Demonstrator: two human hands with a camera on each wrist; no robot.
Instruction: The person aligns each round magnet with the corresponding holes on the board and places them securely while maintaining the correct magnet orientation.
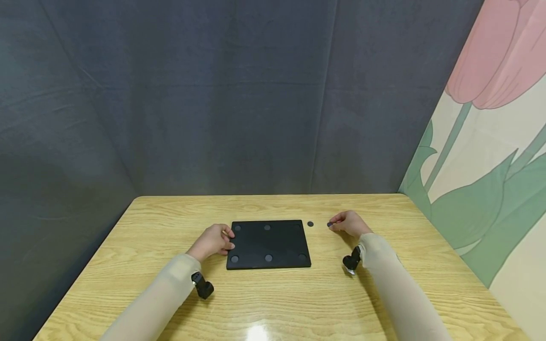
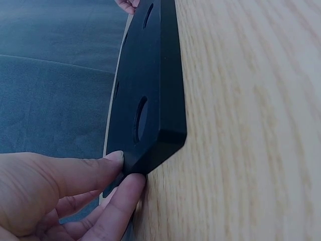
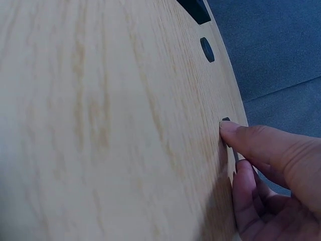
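Note:
A flat black board with several round recesses along its long sides lies on the table. At its left edge is my left hand, gripping the edge between thumb and fingers; the left wrist view shows the thumb by the top face. To the right of the board, my right hand pinches a small dark disc at the tabletop. Much of that disc hides behind the thumb in the right wrist view. Between the board and this hand lies a second dark disc, flat and untouched.
The wooden table carries these things. Behind it hangs a dark grey curtain, and a wall with a tulip print stands at the right. Each sleeved wrist wears a small black camera.

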